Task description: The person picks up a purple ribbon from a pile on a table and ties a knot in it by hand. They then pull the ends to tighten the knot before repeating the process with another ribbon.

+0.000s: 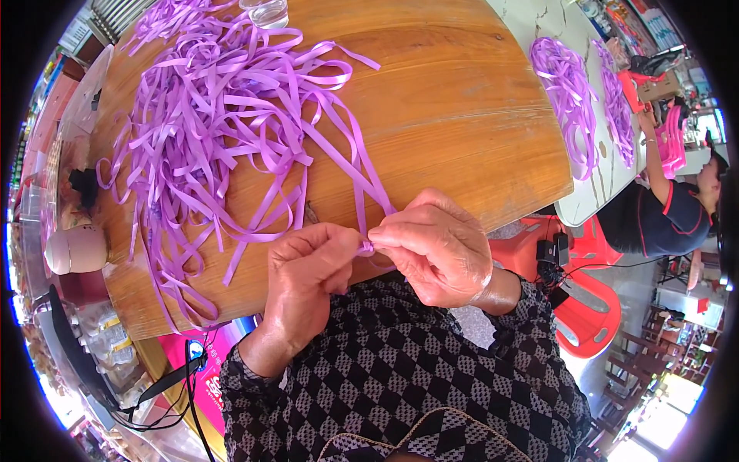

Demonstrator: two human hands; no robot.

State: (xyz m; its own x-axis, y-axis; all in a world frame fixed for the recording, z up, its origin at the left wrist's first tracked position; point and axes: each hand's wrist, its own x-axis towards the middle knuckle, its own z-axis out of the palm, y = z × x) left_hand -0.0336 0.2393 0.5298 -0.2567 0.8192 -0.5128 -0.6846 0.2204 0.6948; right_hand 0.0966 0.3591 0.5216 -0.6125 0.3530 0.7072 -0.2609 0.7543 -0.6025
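Both my hands meet over the near edge of the wooden table, pinching a purple ribbon (pixel 364 206). My left hand (pixel 308 269) grips it between thumb and bent fingers. Close against it, my right hand (pixel 435 246) pinches the same ribbon with thumb and forefinger. A small bunched or knotted bit of the ribbon shows between the fingertips. Two strands run up from there toward a big loose heap of purple ribbons (pixel 208 115) on the left of the table. My fingers hide part of the ribbon.
The brown wooden table (pixel 454 100) carries a clear cup (pixel 268 14) at the back. A pale marbled table (pixel 573 209) to the right holds more ribbon bundles (pixel 566 100). Red plastic chairs (pixel 589 316) stand below it. Another person (pixel 654 212) is at far right. A pinkish-white rounded container (pixel 77 250) sits at left.
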